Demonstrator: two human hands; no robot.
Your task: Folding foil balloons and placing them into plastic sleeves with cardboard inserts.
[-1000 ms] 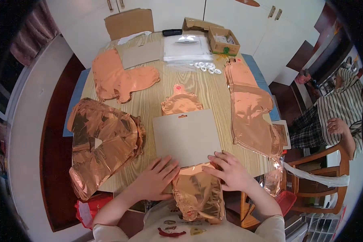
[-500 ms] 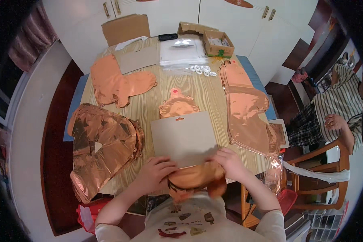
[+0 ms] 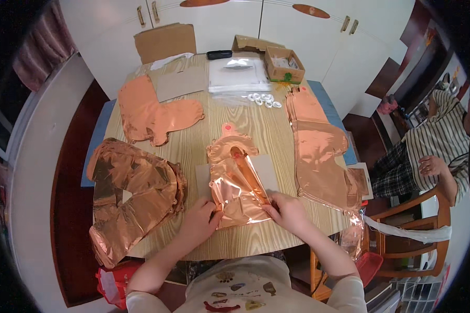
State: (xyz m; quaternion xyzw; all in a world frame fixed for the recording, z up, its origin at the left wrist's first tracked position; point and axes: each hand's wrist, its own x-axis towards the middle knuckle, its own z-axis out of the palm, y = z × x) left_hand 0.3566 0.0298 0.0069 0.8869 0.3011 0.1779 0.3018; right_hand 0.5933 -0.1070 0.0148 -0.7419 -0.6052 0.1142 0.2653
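Note:
A rose-gold foil balloon (image 3: 232, 180) lies at the middle of the table's near side, folded over a grey card with its lower part turned up. The grey card (image 3: 267, 172) shows on both sides of the foil. At the fold's lower left corner my left hand (image 3: 199, 221) is closed on the foil. My right hand (image 3: 287, 213) pinches the lower right corner, thumb on top. The balloon's rounded tab with a red mark points to the far side.
More rose-gold foil balloons lie flat: a stack at left (image 3: 133, 195), one at far left (image 3: 154, 112), a stack at right (image 3: 318, 146). Behind are clear plastic bags (image 3: 237, 73), white rings (image 3: 265, 99) and a small cardboard box (image 3: 284, 65). A person in stripes (image 3: 436, 128) is at right.
The balloon's lower part, which hung over the table edge, has been folded up over the card. Both hands stay at the near corners, now holding the folded foil.

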